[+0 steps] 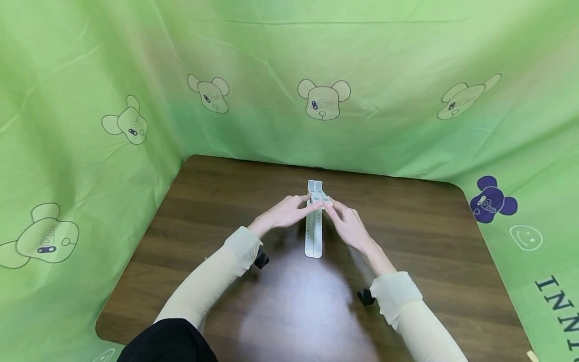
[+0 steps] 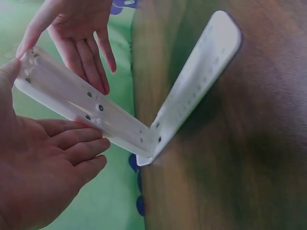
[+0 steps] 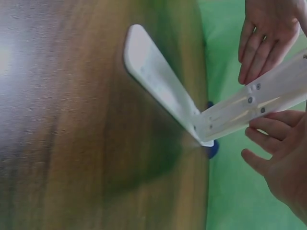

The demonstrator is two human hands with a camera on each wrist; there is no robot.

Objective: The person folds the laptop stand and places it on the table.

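A long, narrow white plastic hinged piece (image 1: 313, 246) lies near the table's middle. Its lower strip (image 2: 192, 72) rests along the wood with a row of small marks, and its upper arm (image 2: 62, 86) slants up from the far-end hinge, forming a V. My left hand (image 1: 286, 211) holds the raised end from the left, thumb at the tip and fingers along the side. From the right, my right hand (image 1: 349, 225) holds the same end with thumb and fingertips. Small dark screw-like dots show on the arm's underside (image 3: 235, 108). The wrist views show the other fingers fairly straight.
A brown wood-grain table (image 1: 217, 201) with rounded corners lies beneath. Green curtains (image 1: 271, 50) printed with bear heads stand close behind it and at both sides. A dark small block sits under each wrist, and bright light falls on the table's near part.
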